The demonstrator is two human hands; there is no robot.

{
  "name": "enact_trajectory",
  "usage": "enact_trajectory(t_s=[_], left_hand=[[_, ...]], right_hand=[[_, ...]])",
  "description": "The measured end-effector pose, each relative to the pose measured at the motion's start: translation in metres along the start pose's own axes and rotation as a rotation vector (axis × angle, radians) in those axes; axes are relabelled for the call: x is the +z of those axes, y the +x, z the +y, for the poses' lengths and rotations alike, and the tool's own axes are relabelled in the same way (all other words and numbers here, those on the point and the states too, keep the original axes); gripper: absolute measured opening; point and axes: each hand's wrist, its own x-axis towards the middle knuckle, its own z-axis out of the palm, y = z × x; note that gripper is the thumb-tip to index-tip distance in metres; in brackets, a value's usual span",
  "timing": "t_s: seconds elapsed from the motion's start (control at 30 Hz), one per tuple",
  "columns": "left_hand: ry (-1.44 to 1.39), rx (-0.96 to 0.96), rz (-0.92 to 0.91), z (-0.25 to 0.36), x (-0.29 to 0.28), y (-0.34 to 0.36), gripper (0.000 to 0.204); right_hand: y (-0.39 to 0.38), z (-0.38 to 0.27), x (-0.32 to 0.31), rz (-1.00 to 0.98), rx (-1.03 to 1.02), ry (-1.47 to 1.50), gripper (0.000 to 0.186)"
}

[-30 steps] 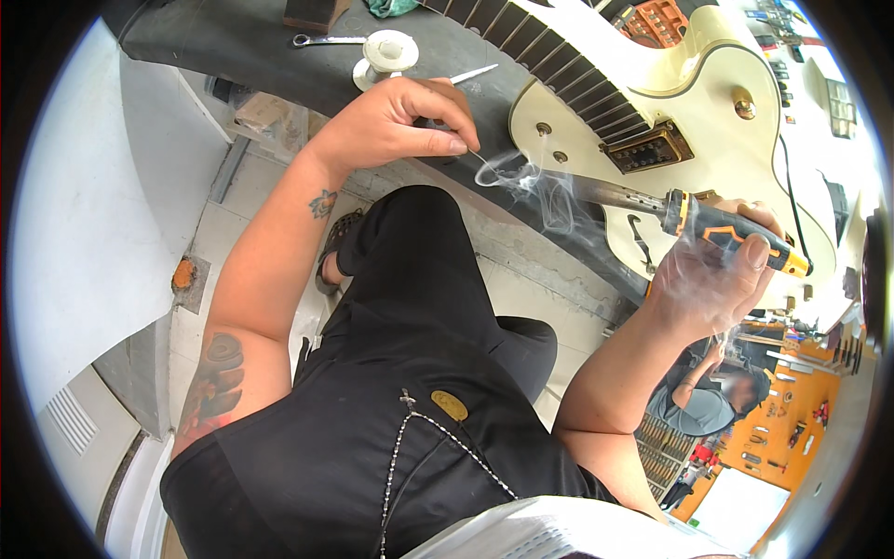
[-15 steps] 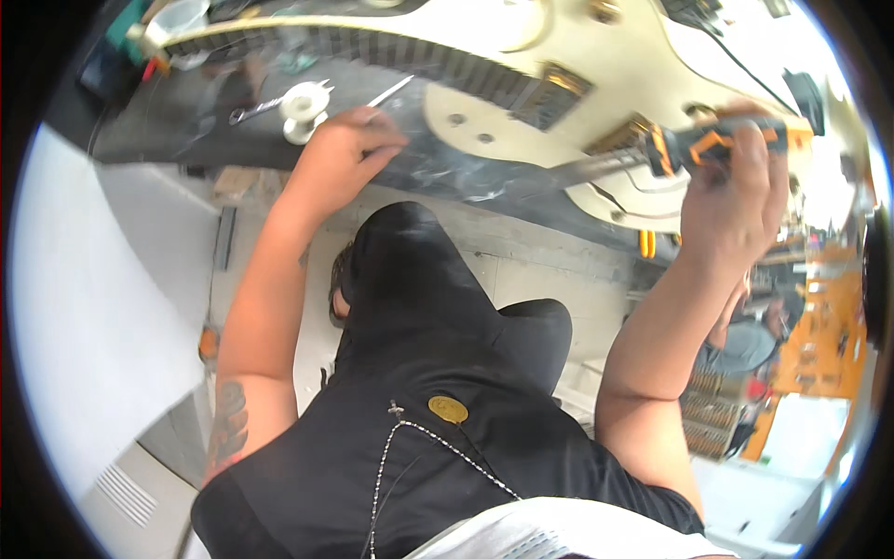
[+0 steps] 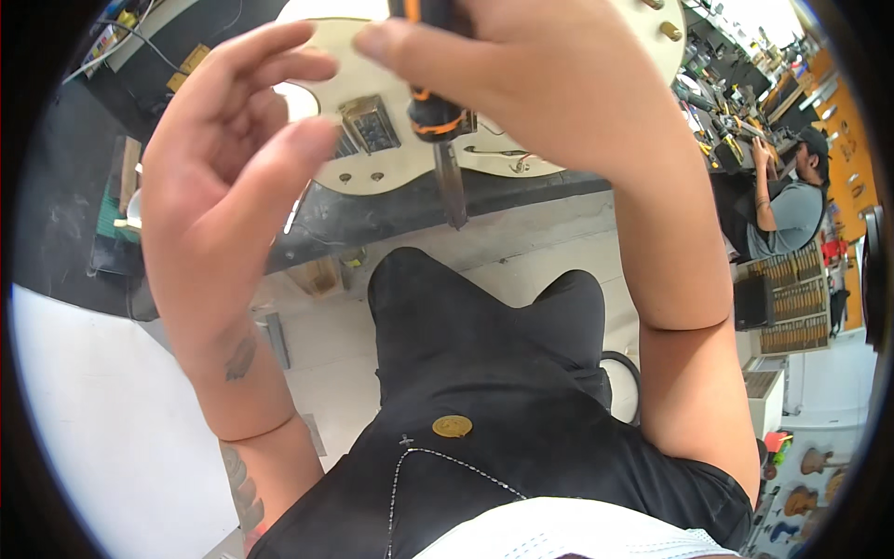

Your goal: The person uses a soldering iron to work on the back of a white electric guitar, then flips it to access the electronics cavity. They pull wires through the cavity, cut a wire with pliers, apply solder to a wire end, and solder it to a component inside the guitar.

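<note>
My right hand (image 3: 549, 84) grips the black-and-orange handle of a screwdriver (image 3: 451, 182), held upright with its metal shaft pointing down in front of the bench edge. Its handle top runs out of the picture. My left hand (image 3: 219, 158) is raised to the left of it, fingers loosely curled and apart, with nothing in them. Beneath and beyond both hands lies a cream electric guitar (image 3: 358, 175) with a metal-framed pickup (image 3: 371, 125) and a gold knob (image 3: 669, 32). My hands hide much of its body.
The guitar rests on a dark workbench (image 3: 326, 228). A green mat (image 3: 114, 210) lies at the left, near a large white panel (image 3: 102, 401). To the right, a person (image 3: 787, 214) in a cap sits at a tool-covered bench by an orange tool wall (image 3: 852, 177).
Both hands have come up nearer the camera. The screwdriver has swung from slanting left to pointing down, and has moved left. The view has shifted, bringing the other person into sight.
</note>
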Motion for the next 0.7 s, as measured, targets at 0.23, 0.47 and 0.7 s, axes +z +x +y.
enact_trajectory(t_s=[0.23,0.47,0.7], left_hand=[[-0.077,0.030,-0.132,0.026,0.049,0.032,0.063],[-0.032,0.064,0.078,0.009,0.078,0.022,0.055],[-0.250,0.058,0.263,-0.009,0.069,0.014,0.047]], right_hand=[[0.000,0.038,-0.016,-0.010,-0.416,-0.159,0.033],[-0.021,0.038,-0.026,-0.026,-0.286,-0.103,0.032],[-0.102,0.098,0.008,0.194,0.326,0.259,0.027]])
